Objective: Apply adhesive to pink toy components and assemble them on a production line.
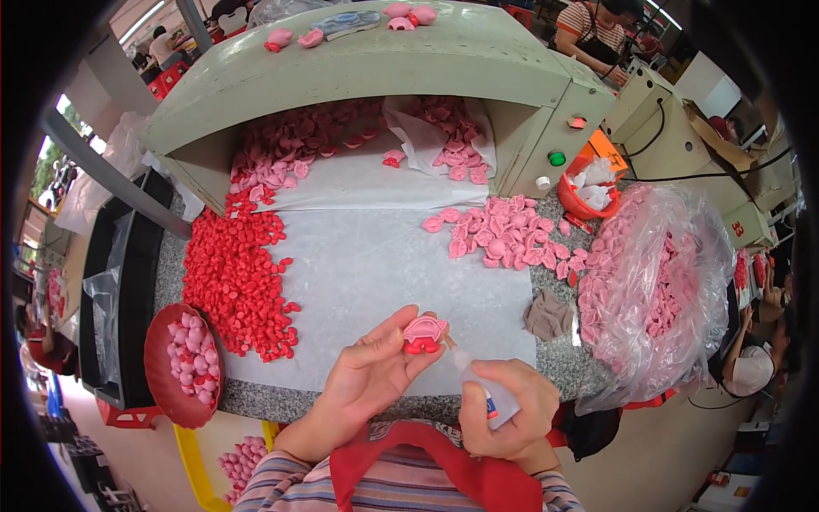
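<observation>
Between its thumb and fingers my left hand (367,375) pinches a small hollow pink piece with a red part at its lower edge (424,334). My right hand (516,405) is wrapped round a small white squeeze bottle (499,408), whose thin tip points at the pink and red piece. The tip is at or very close to the piece's right side; whether it touches I cannot tell. Beyond my hands lies white paper (384,282). On its left is a heap of small red pieces (230,277); on its right, loose pink shells (512,232).
A pale green machine (358,64) arches over the paper. Left stand a red dish (158,375) of pink pieces and a black crate (107,341). Right are a clear bag (682,282) of pink shells, a brown cloth (548,316) and a red basket (576,203). People work farther off.
</observation>
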The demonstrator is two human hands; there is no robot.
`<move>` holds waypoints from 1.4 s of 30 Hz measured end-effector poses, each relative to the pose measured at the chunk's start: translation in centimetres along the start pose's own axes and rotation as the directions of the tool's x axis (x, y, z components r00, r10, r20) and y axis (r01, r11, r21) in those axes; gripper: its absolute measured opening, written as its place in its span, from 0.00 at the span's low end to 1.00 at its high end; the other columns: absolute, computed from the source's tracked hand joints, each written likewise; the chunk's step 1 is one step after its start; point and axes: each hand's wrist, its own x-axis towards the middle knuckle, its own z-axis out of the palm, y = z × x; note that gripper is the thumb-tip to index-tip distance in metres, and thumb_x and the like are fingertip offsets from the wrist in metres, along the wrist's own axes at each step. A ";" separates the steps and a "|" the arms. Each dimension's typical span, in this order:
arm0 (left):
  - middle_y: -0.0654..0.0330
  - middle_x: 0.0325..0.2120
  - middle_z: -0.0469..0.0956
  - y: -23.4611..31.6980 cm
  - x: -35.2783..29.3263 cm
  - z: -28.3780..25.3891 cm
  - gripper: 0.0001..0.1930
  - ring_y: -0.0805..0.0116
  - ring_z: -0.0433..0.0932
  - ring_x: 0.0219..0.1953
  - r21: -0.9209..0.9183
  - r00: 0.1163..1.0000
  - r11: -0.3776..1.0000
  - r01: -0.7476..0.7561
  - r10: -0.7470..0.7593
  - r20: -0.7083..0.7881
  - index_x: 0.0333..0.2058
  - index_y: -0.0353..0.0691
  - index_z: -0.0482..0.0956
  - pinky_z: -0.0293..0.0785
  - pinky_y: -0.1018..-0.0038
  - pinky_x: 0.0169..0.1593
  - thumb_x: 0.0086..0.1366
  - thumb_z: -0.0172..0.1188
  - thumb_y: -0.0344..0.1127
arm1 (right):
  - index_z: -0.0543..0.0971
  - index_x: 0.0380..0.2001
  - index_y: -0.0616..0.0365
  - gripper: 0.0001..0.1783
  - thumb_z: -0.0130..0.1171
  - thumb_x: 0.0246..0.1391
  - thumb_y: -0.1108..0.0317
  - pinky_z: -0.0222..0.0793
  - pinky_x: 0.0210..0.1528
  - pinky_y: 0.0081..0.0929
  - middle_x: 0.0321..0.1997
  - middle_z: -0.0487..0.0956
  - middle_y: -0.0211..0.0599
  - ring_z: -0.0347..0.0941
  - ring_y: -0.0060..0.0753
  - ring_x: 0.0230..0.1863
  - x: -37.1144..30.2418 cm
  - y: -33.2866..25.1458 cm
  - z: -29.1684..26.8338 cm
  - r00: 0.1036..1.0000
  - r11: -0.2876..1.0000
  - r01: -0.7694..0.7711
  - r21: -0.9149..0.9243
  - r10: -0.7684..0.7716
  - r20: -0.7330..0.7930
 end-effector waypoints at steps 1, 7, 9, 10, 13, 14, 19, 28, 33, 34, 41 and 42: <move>0.51 0.47 0.67 0.0 0.0 0.0 0.17 0.57 0.64 0.54 0.008 1.000 1.000 -0.004 0.004 -0.008 0.47 0.36 0.68 0.57 0.64 0.60 0.58 0.53 0.30 | 0.72 0.29 0.63 0.15 0.60 0.31 0.78 0.64 0.14 0.20 0.22 0.76 0.35 0.69 0.29 0.13 0.0 0.0 -0.1 1.000 1.000 0.000 -0.002 0.000 0.009; 0.50 0.48 0.67 -0.2 -0.2 -0.3 0.17 0.57 0.64 0.54 0.004 1.000 1.000 -0.016 0.016 0.016 0.47 0.35 0.68 0.58 0.64 0.59 0.58 0.53 0.29 | 0.73 0.29 0.63 0.15 0.60 0.31 0.78 0.63 0.14 0.20 0.21 0.76 0.35 0.69 0.28 0.13 0.0 -0.3 0.2 0.999 1.000 0.005 0.009 -0.006 0.033; 0.50 0.48 0.67 -0.2 -0.2 -0.2 0.17 0.57 0.64 0.54 0.012 1.000 1.000 -0.015 0.015 0.005 0.47 0.35 0.68 0.58 0.64 0.59 0.58 0.53 0.29 | 0.73 0.29 0.63 0.15 0.60 0.31 0.78 0.64 0.14 0.19 0.21 0.76 0.35 0.69 0.28 0.13 0.1 -0.3 0.3 1.000 1.000 0.015 0.005 -0.015 0.027; 0.51 0.47 0.67 -0.2 -0.2 -0.2 0.17 0.57 0.64 0.54 0.020 1.000 1.000 -0.014 0.014 -0.007 0.47 0.35 0.68 0.58 0.64 0.59 0.58 0.53 0.29 | 0.73 0.29 0.63 0.15 0.60 0.31 0.78 0.64 0.15 0.19 0.21 0.75 0.34 0.69 0.28 0.13 0.2 -0.3 0.4 1.000 1.000 0.018 0.013 -0.019 0.024; 0.51 0.47 0.68 -0.2 -0.2 -0.4 0.17 0.58 0.64 0.54 0.036 1.000 0.999 -0.015 0.015 -0.005 0.47 0.35 0.68 0.59 0.65 0.58 0.58 0.53 0.30 | 0.73 0.29 0.63 0.15 0.60 0.30 0.77 0.63 0.14 0.19 0.20 0.75 0.34 0.68 0.28 0.13 0.1 -0.3 0.6 0.999 0.999 0.016 0.031 -0.017 0.038; 0.51 0.47 0.68 -0.2 -0.2 -0.4 0.17 0.58 0.64 0.54 0.036 1.000 0.999 -0.013 0.013 -0.004 0.47 0.35 0.68 0.59 0.65 0.58 0.58 0.53 0.30 | 0.73 0.29 0.63 0.15 0.60 0.30 0.77 0.63 0.14 0.19 0.19 0.75 0.33 0.68 0.28 0.12 -0.1 -0.3 0.6 0.998 0.999 0.010 0.038 -0.012 0.054; 0.51 0.48 0.67 -0.2 -0.2 -0.8 0.19 0.58 0.64 0.54 0.065 1.000 0.998 -0.019 0.019 -0.009 0.48 0.35 0.66 0.59 0.65 0.58 0.58 0.53 0.30 | 0.73 0.29 0.63 0.15 0.59 0.30 0.77 0.62 0.14 0.20 0.19 0.74 0.34 0.67 0.29 0.12 -0.4 -0.7 0.8 0.993 0.998 0.002 0.058 -0.009 0.119; 0.46 0.49 0.64 0.1 0.1 -0.1 0.21 0.51 0.57 0.58 -0.031 1.000 0.999 0.006 -0.005 0.023 0.51 0.34 0.63 0.56 0.62 0.60 0.58 0.52 0.31 | 0.72 0.30 0.63 0.15 0.57 0.31 0.77 0.61 0.15 0.21 0.20 0.74 0.35 0.65 0.29 0.11 -0.6 -0.1 -0.4 0.999 1.000 -0.020 -0.005 0.020 0.036; 0.45 0.50 0.63 0.1 0.2 -0.2 0.21 0.51 0.57 0.58 -0.047 0.999 0.999 0.004 -0.002 0.036 0.50 0.34 0.63 0.55 0.62 0.60 0.58 0.52 0.30 | 0.72 0.30 0.64 0.15 0.59 0.31 0.77 0.61 0.14 0.19 0.20 0.74 0.33 0.66 0.27 0.12 -0.7 0.0 -0.3 1.000 1.000 -0.009 -0.022 0.009 0.012; 0.45 0.50 0.63 0.1 0.2 -0.2 0.21 0.51 0.57 0.58 -0.049 0.999 0.999 0.009 -0.007 0.042 0.50 0.34 0.63 0.55 0.62 0.60 0.58 0.52 0.30 | 0.72 0.30 0.64 0.15 0.59 0.31 0.77 0.61 0.14 0.19 0.21 0.74 0.33 0.66 0.26 0.12 -0.7 0.0 -0.3 1.000 0.999 -0.002 -0.033 0.002 0.010; 0.45 0.49 0.64 0.1 0.1 -0.3 0.21 0.51 0.57 0.58 -0.045 0.999 0.999 0.004 -0.002 0.045 0.50 0.34 0.63 0.55 0.61 0.61 0.58 0.52 0.30 | 0.72 0.30 0.64 0.15 0.59 0.32 0.77 0.62 0.14 0.20 0.23 0.75 0.34 0.66 0.27 0.12 -0.7 0.0 -0.1 1.000 0.999 -0.003 -0.037 0.004 0.016; 0.45 0.49 0.64 0.1 0.1 -0.3 0.21 0.51 0.57 0.58 -0.045 0.999 0.999 -0.002 0.004 0.050 0.50 0.34 0.64 0.55 0.62 0.61 0.58 0.53 0.30 | 0.72 0.30 0.64 0.15 0.59 0.32 0.77 0.62 0.14 0.20 0.23 0.75 0.34 0.66 0.27 0.12 -0.6 0.0 0.0 1.000 0.999 -0.003 -0.037 0.004 0.016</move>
